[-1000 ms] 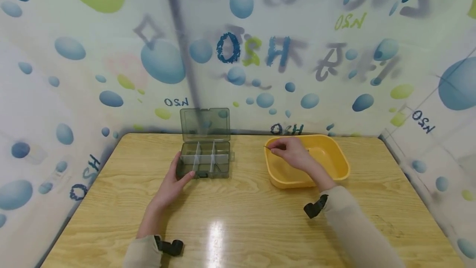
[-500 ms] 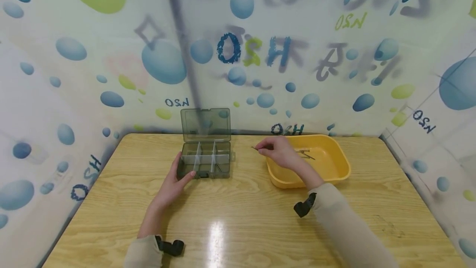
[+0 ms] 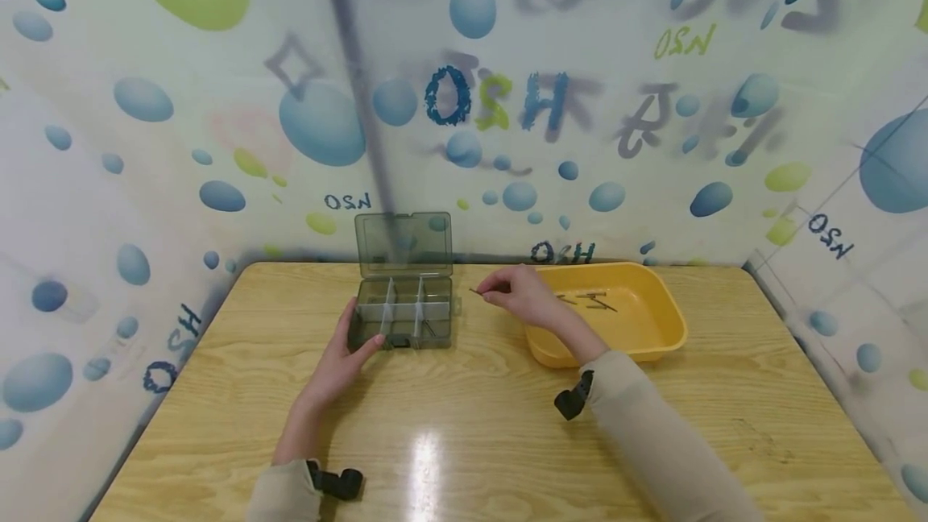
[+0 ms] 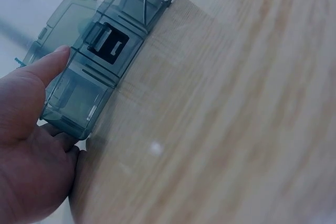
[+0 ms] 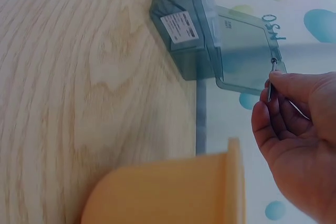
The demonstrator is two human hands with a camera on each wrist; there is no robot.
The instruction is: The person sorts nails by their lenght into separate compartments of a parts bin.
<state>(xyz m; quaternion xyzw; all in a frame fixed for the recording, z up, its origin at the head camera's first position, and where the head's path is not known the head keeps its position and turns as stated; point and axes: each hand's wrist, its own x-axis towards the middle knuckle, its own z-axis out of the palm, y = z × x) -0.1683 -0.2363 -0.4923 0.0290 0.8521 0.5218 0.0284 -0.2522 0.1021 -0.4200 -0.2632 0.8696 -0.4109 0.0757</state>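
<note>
My right hand (image 3: 528,296) pinches a thin metal screw (image 5: 272,80) between thumb and fingers, held in the air just right of a compartment box. This translucent grey-green box (image 3: 402,311) stands with its lid (image 3: 403,244) raised against the wall. White dividers part it into several compartments. A screw (image 3: 428,329) leans in its front right compartment, and the left wrist view also shows that screw through the wall. My left hand (image 3: 337,365) grips the box's left side, thumb on the front edge and fingers round the side, partly hidden.
A yellow plastic basin (image 3: 670,333) stands right of the box, with several screws (image 3: 600,304) lying in it; my right forearm crosses its left part. The wooden table (image 3: 464,425) meets a patterned wall (image 3: 609,127) close behind both containers.
My right hand has moved left with the screw, from above the basin's left edge to near the box. More screws show in the basin. The left hand stays on the box.
</note>
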